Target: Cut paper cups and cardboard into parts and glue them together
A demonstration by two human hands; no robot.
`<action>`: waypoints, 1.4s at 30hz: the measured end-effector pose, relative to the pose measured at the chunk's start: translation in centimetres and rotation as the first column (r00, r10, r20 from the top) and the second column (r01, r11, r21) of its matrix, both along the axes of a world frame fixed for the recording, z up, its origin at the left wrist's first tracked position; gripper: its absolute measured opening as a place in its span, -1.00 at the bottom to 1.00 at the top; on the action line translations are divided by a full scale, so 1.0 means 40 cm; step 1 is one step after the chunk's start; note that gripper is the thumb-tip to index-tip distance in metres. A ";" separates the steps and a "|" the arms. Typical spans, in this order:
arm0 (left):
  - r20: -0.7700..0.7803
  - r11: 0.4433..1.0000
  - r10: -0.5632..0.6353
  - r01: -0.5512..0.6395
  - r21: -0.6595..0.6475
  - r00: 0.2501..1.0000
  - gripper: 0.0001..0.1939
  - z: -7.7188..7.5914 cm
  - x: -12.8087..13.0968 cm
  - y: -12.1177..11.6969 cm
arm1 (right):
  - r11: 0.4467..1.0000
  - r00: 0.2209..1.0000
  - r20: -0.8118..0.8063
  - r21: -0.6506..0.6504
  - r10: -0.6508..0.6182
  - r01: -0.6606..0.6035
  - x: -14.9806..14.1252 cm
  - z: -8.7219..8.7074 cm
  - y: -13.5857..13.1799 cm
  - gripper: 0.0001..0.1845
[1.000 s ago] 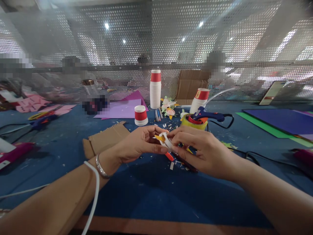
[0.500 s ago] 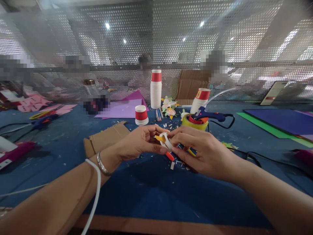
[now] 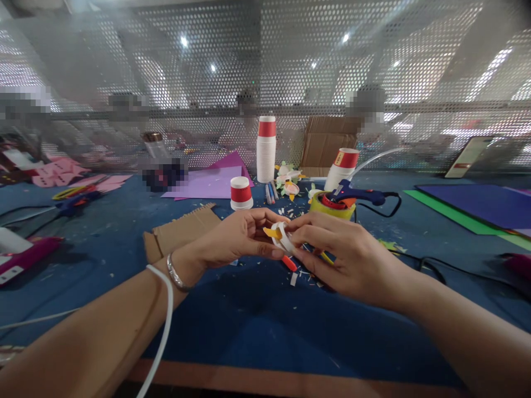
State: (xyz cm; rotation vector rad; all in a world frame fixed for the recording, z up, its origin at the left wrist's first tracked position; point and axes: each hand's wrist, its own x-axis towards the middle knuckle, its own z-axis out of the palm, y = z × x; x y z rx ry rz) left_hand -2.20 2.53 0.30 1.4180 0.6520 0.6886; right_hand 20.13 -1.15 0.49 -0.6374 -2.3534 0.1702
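Both my hands meet over the blue table (image 3: 257, 326), pinching a small white paper ring with a yellow strip (image 3: 280, 236). My left hand (image 3: 235, 239) grips it from the left with thumb and fingers closed; a silver bracelet sits on that wrist. My right hand (image 3: 342, 254) closes on it from the right, fingers curled over its edge. Just under the hands lie an orange scrap (image 3: 289, 263) and several paper bits.
A blue glue gun (image 3: 357, 195) rests on a yellow tape roll (image 3: 332, 205). Red-and-white cups: a tall stack (image 3: 266, 150), a tilted stack (image 3: 342, 167), one upturned cup (image 3: 241, 194). Cardboard piece (image 3: 180, 232), purple sheet (image 3: 207, 182), paper flowers (image 3: 288, 182), black cord (image 3: 452, 270), perforated metal screen behind.
The hands keep holding the paper ring; fingers shifted slightly on it. The view has drifted a little, nothing else moved.
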 end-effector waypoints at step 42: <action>0.102 0.946 0.299 -0.281 -0.163 0.949 -0.63 -0.012 0.064 -0.056 | 0.990 0.992 0.076 0.100 -0.103 0.095 -0.002 -0.017 0.010 -0.84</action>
